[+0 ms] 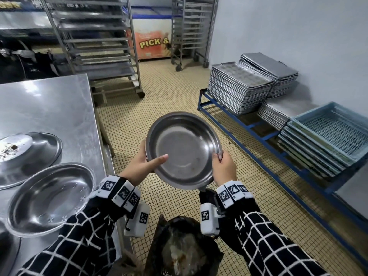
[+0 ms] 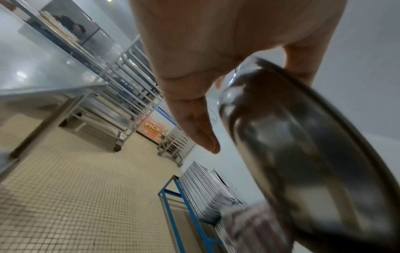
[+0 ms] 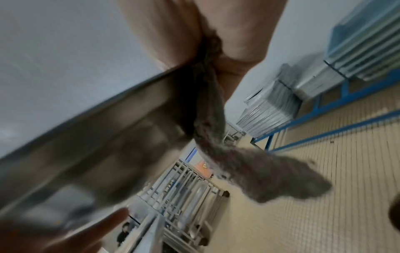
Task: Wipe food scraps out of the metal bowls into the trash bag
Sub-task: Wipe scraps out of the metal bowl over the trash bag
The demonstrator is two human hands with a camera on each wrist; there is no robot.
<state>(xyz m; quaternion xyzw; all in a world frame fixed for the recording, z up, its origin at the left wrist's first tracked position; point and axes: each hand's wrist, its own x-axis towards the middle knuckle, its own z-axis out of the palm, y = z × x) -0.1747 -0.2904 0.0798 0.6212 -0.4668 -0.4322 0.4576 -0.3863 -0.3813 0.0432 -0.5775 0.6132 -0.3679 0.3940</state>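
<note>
Between both hands (image 1: 184, 165), metal bowl (image 1: 185, 144), above trash bag (image 1: 179, 248).

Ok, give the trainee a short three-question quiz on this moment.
1. True or false: both hands hold the bowl.
2. What does the right hand pinch against the rim? A) a sponge B) a cloth C) a spoon
3. Fill in: the trash bag lies ____ the held bowl.

Key: 1 true: the left hand grips the other side. 2 B, the cloth. 3 below.
</note>
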